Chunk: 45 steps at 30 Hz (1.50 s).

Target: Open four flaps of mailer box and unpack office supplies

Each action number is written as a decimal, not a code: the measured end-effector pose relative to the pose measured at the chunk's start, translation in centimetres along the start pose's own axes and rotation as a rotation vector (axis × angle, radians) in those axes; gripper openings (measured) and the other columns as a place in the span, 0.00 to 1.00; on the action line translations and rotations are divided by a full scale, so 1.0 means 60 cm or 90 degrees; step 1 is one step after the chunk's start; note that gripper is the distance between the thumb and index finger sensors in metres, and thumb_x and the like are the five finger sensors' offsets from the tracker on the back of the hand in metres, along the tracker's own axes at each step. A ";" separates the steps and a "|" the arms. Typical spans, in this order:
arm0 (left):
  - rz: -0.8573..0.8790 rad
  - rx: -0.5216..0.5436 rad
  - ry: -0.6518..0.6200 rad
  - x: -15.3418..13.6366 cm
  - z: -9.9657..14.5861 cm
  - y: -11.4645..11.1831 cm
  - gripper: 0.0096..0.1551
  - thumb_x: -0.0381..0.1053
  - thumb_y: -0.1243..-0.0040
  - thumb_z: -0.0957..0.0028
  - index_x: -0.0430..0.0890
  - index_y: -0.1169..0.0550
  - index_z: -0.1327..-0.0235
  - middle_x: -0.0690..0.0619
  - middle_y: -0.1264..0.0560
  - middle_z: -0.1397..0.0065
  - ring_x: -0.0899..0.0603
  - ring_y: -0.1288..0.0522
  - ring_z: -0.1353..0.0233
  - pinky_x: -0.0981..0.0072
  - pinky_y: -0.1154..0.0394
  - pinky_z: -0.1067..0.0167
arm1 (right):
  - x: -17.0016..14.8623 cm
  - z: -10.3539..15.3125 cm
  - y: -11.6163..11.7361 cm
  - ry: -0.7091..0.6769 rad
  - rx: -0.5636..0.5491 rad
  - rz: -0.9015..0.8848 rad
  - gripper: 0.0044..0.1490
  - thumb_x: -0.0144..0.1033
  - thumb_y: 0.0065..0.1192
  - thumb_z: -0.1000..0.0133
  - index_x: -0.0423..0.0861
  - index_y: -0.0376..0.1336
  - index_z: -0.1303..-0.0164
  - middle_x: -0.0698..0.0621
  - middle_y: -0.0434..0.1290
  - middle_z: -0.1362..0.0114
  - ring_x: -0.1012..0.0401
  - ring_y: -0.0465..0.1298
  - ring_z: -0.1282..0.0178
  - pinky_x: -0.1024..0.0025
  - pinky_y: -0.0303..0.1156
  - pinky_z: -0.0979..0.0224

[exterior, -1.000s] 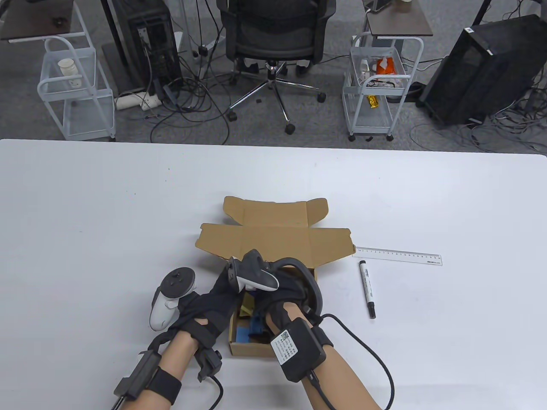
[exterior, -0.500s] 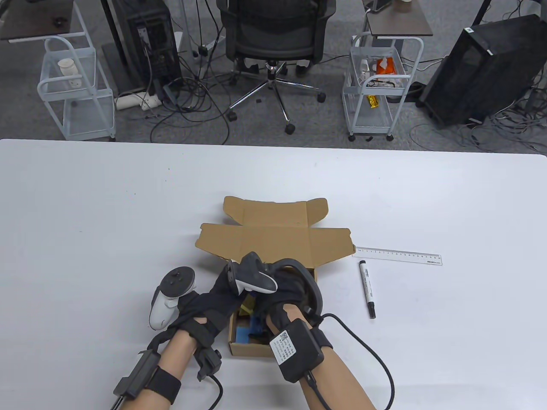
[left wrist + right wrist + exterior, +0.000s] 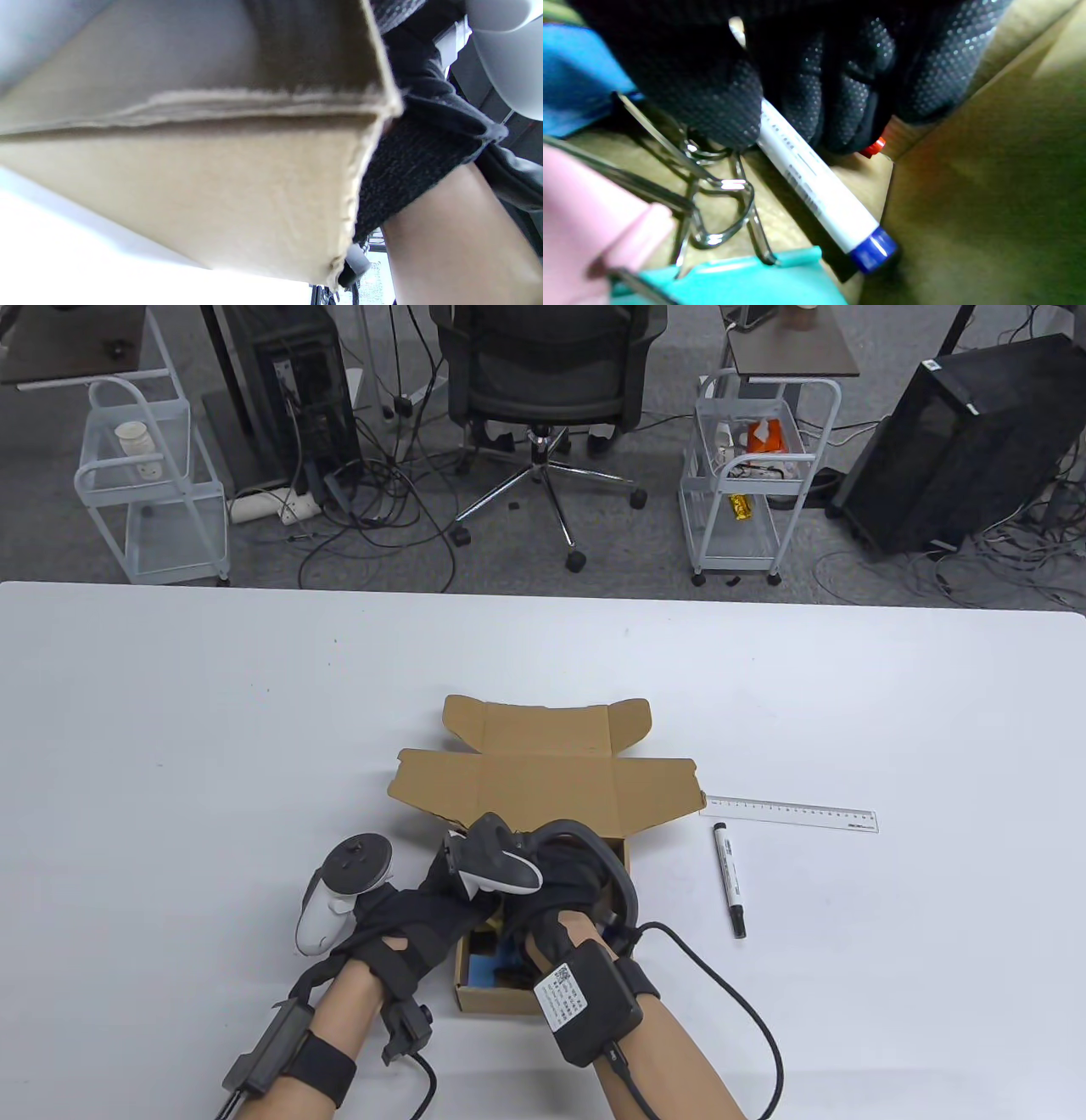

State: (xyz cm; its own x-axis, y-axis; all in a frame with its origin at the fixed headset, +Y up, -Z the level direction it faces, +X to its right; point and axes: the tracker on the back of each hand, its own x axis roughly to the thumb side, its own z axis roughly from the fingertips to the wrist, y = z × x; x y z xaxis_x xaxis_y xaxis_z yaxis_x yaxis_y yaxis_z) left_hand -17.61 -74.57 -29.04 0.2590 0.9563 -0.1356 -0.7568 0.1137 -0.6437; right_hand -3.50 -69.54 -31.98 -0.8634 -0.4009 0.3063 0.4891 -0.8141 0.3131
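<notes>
The left hand (image 3: 424,899) still holds the side of the box (image 3: 501,997) on the tabletop (image 3: 170,729), while the right hand (image 3: 560,882) has dipped deeper inside and now pinches a pen (image 3: 818,186), so it can likely come out next.
</notes>
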 end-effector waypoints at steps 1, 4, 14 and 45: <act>0.003 0.002 0.001 0.000 0.000 0.000 0.60 0.59 0.45 0.33 0.38 0.72 0.23 0.29 0.73 0.15 0.22 0.69 0.17 0.32 0.54 0.23 | -0.002 0.001 0.000 0.000 -0.001 -0.003 0.30 0.42 0.80 0.41 0.42 0.67 0.36 0.52 0.84 0.37 0.52 0.86 0.38 0.52 0.82 0.32; 0.002 0.013 0.002 0.000 0.001 -0.002 0.58 0.58 0.47 0.32 0.38 0.72 0.23 0.29 0.72 0.15 0.22 0.69 0.17 0.32 0.54 0.23 | -0.008 0.003 -0.001 -0.004 -0.006 -0.017 0.31 0.43 0.79 0.42 0.44 0.67 0.34 0.53 0.84 0.37 0.52 0.86 0.38 0.52 0.81 0.31; 0.005 0.015 0.002 0.000 0.001 -0.004 0.58 0.58 0.48 0.32 0.39 0.73 0.23 0.30 0.72 0.15 0.23 0.69 0.17 0.32 0.54 0.23 | -0.041 0.038 -0.030 -0.009 -0.037 -0.088 0.33 0.47 0.79 0.44 0.43 0.68 0.34 0.52 0.85 0.37 0.52 0.86 0.39 0.51 0.81 0.32; 0.023 0.006 -0.013 -0.005 0.005 -0.008 0.54 0.63 0.60 0.36 0.41 0.74 0.23 0.32 0.75 0.15 0.25 0.72 0.17 0.34 0.57 0.23 | -0.363 0.201 -0.097 0.137 -0.140 -0.414 0.34 0.45 0.78 0.43 0.39 0.68 0.32 0.48 0.85 0.38 0.49 0.86 0.41 0.48 0.80 0.33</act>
State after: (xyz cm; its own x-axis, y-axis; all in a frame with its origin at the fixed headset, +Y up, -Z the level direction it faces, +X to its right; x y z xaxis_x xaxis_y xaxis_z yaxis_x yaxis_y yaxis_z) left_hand -17.50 -74.85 -28.46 0.2191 0.9650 -0.1440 -0.7716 0.0810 -0.6310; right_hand 13.96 -50.96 -29.63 -0.9879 0.1376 -0.0720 -0.1484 -0.9731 0.1761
